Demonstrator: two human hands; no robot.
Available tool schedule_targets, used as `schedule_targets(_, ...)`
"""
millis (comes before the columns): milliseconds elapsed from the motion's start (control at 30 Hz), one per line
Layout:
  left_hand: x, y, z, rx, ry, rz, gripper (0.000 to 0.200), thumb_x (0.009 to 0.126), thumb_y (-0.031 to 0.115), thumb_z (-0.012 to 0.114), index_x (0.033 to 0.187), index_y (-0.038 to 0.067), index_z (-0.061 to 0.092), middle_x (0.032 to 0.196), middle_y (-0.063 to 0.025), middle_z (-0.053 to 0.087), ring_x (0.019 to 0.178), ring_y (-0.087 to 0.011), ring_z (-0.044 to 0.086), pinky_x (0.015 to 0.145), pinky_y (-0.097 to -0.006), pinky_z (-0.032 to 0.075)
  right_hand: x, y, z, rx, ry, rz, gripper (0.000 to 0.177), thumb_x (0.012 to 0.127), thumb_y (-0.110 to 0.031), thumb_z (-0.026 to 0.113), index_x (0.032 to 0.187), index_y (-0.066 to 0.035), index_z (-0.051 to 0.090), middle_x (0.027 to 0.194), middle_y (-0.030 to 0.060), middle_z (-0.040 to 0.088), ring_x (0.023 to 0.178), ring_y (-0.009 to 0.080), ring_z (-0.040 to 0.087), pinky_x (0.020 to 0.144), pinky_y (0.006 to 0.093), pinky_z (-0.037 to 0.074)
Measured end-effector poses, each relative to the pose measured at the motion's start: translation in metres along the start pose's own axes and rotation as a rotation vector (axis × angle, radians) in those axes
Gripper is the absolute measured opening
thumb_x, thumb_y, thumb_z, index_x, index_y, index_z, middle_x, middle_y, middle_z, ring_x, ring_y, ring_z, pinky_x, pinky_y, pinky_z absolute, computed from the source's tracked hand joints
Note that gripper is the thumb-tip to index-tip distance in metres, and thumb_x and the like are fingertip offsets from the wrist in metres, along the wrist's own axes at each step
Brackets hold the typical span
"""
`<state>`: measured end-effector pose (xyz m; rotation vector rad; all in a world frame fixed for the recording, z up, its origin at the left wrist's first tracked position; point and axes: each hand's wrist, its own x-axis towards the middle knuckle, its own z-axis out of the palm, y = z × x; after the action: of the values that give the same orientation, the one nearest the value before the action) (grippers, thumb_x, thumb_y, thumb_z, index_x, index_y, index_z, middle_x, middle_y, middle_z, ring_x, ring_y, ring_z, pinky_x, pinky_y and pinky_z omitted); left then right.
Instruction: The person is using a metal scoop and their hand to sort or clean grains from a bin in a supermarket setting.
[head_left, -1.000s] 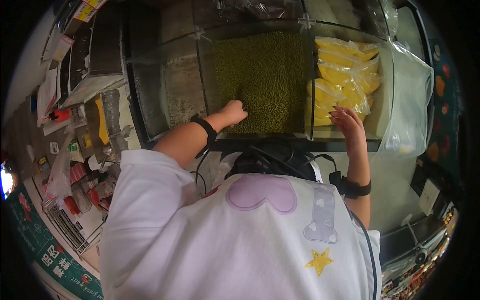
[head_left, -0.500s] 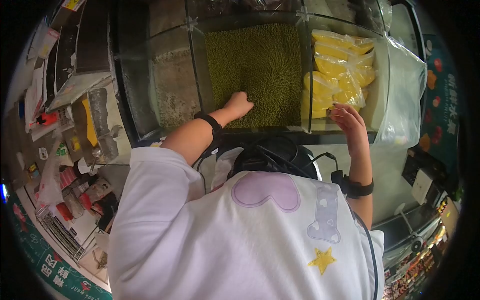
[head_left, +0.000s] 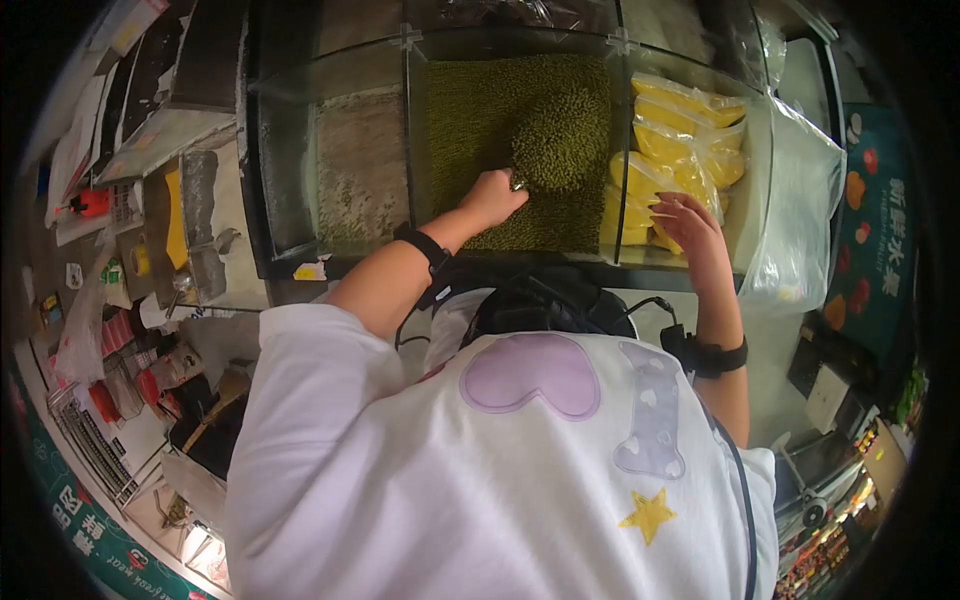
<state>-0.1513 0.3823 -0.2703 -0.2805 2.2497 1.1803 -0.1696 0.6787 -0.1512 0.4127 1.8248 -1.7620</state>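
Note:
In the head view, my left hand (head_left: 492, 198) is closed around the short shiny handle of a scoop (head_left: 517, 181). The scoop's bowl is hidden under a rounded heap of small green beans (head_left: 565, 135), which look like mung beans. It is held over the bin of the same beans (head_left: 465, 110). My right hand (head_left: 690, 228) hovers at the front of the neighbouring compartment, by clear bags of yellow grain or meal (head_left: 660, 135). Its fingers are loosely bent and apart, with nothing visible in them.
Clear dividers (head_left: 618, 150) separate the compartments. To the left, another compartment holds a pale grainy layer (head_left: 360, 150). A clear plastic bag (head_left: 797, 200) hangs over the right edge. Packets and clutter (head_left: 125, 370) lie at the far left.
My left hand has come up and slightly right, and a scoop heaped with green beans now shows beyond it. The right hand stays near the yellow bags.

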Motion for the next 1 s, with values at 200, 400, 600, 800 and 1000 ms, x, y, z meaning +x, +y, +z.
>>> schedule_targets(200, -0.035, 0.016, -0.034, 0.058, -0.008, 0.045, 0.066, 0.073, 0.021, 0.061, 0.122, -0.019, 0.038, 0.069, -0.0252, 0.060, 0.058, -0.0282, 0.061, 0.059, -0.0363, 0.047, 0.049, -0.013, 0.025, -0.002, -0.029, -0.076, 0.034, 0.088, -0.025, 0.044, 0.115, -0.005, 0.054, 0.107, 0.0069, 0.060, 0.103, 0.0177, 0.055, 0.091, 0.0311, 0.037)
schedule_targets(400, -0.079, 0.046, -0.088, 0.088, -0.048, -0.026, 0.024, 0.077, 0.019, 0.058, 0.078, -0.003, 0.049, 0.054, -0.0077, 0.049, 0.041, -0.0166, 0.049, 0.036, -0.0323, 0.038, 0.114, -0.011, 0.081, 0.391, -0.084, 0.166, 0.045, 0.091, -0.031, 0.040, 0.127, -0.004, 0.042, 0.134, 0.0122, 0.040, 0.124, 0.0266, 0.036, 0.099, 0.0418, 0.028)
schedule_targets(600, -0.110, 0.076, -0.133, 0.368, -0.080, -0.062, 0.029, 0.073, 0.023, 0.059, 0.077, -0.005, 0.052, 0.056, -0.0146, 0.051, 0.047, -0.0222, 0.053, 0.048, -0.0374, 0.042, 0.142, 0.004, 0.120, 0.674, -0.237, 0.335, 0.044, 0.094, -0.032, 0.035, 0.125, -0.001, 0.041, 0.131, 0.0156, 0.041, 0.118, 0.0315, 0.040, 0.102, 0.0503, 0.024)
schedule_targets(800, -0.138, 0.139, -0.161, 0.697, -0.112, -0.082, 0.026, 0.071, 0.020, 0.058, 0.076, -0.006, 0.060, 0.062, -0.0183, 0.058, 0.055, -0.0276, 0.060, 0.054, -0.0395, 0.047, 0.142, 0.020, 0.136, 0.768, -0.195, 0.398, 0.046, 0.096, -0.032, 0.028, 0.127, 0.000, 0.037, 0.129, 0.0152, 0.043, 0.117, 0.0302, 0.042, 0.099, 0.0469, 0.032)
schedule_targets(1000, -0.136, 0.166, -0.166, 0.928, -0.013, 0.013, 0.023, 0.067, 0.013, 0.054, 0.079, -0.005, 0.062, 0.076, -0.0218, 0.062, 0.070, -0.0338, 0.062, 0.060, -0.0407, 0.049, 0.133, 0.021, 0.135, 0.923, -0.184, 0.352, 0.044, 0.096, -0.032, 0.025, 0.120, -0.001, 0.046, 0.124, 0.0158, 0.048, 0.112, 0.0286, 0.047, 0.101, 0.0437, 0.031)
